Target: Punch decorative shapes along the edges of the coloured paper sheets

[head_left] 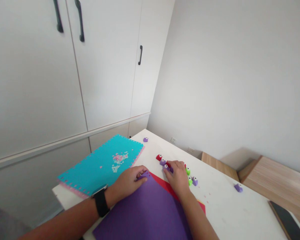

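Note:
My left hand (128, 182), with a black watch on its wrist, curls over the corner of a purple paper sheet (145, 210). That sheet lies on a red sheet (165, 186), whose edge shows beyond it. My right hand (177, 176) sits among small craft punches, its fingers closing on a purple punch (167, 168). Around it are a red punch (159, 157), green punches (187, 171) and another purple one (194, 181). Some punches are partly hidden by my fingers. To the left, a turquoise sheet (100, 163) with a perforated edge lies over a pink sheet, carrying a pile of paper confetti (119, 160).
The white table (222, 203) holds a loose purple punch (145, 139) at the far corner and another (238, 188) on the right. A dark tablet (287, 223) sits at the lower right edge. White cabinets stand left, a wall right, and a wooden surface (277, 183) lies beyond the table.

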Motion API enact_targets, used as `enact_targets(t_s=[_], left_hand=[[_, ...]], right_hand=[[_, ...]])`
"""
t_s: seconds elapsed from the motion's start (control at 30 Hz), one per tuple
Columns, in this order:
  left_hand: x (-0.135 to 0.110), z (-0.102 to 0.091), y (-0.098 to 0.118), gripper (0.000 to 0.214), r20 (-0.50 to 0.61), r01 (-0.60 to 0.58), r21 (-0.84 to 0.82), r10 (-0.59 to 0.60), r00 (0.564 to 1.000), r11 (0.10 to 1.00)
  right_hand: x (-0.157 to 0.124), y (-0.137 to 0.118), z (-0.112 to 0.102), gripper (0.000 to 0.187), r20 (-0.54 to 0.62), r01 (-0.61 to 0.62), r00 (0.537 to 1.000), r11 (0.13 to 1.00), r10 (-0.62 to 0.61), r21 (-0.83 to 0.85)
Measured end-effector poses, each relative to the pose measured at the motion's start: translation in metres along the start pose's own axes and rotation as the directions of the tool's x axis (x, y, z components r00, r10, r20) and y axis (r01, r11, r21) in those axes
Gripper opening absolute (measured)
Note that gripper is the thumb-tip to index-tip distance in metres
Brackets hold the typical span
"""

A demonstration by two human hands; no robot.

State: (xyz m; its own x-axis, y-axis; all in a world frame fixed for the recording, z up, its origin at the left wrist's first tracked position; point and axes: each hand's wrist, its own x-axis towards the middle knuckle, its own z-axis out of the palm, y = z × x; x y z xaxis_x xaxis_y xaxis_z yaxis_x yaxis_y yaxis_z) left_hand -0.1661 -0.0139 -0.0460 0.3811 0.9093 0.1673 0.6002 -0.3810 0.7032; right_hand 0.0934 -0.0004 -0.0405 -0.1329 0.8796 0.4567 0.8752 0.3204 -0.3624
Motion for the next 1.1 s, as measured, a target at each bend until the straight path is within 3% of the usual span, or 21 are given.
enact_targets(t_s=[0.17,0.33,0.43,0.53,0.67,0.77,0.93,1.1], left_hand=[[-0.001,-0.003,0.004,0.021,0.014,-0.018,-0.019,0.018,1.0,1.0],[0.002,0.001,0.003,0.026,-0.006,-0.011,-0.029,0.011,1.0,1.0],[0.004,0.005,-0.001,0.029,0.006,-0.006,-0.035,0.007,1.0,0.999],[0.005,0.006,-0.003,0.03,0.027,-0.02,-0.036,0.021,0.999,0.999],[0.006,0.005,-0.002,0.031,0.034,-0.028,-0.039,0.029,0.999,0.999],[0.006,0.004,-0.001,0.03,0.033,-0.027,-0.037,0.028,0.999,0.999],[0.005,0.005,0.002,0.031,0.012,-0.016,-0.042,0.016,1.0,0.999],[0.002,0.003,0.008,0.023,0.025,-0.011,-0.021,0.011,1.0,1.0]], right_hand=[[0.016,0.041,-0.031,0.027,-0.022,-0.172,0.985,0.985,0.172,0.005],[0.016,0.105,-0.09,0.031,-0.012,-0.329,0.944,0.935,0.33,-0.132],[0.002,0.146,-0.127,0.037,-0.058,-0.451,0.891,0.862,0.451,-0.232],[-0.02,0.18,-0.151,0.043,-0.148,-0.596,0.799,0.738,0.582,-0.316],[-0.05,0.21,-0.151,0.047,-0.281,-0.756,0.649,0.561,0.706,-0.337],[-0.068,0.221,-0.134,0.049,-0.304,-0.811,0.578,0.489,0.757,-0.322],[-0.082,0.228,-0.115,0.049,-0.305,-0.832,0.547,0.465,0.779,-0.303],[-0.075,0.228,-0.121,0.043,-0.337,-0.828,0.56,0.505,0.757,-0.242]])
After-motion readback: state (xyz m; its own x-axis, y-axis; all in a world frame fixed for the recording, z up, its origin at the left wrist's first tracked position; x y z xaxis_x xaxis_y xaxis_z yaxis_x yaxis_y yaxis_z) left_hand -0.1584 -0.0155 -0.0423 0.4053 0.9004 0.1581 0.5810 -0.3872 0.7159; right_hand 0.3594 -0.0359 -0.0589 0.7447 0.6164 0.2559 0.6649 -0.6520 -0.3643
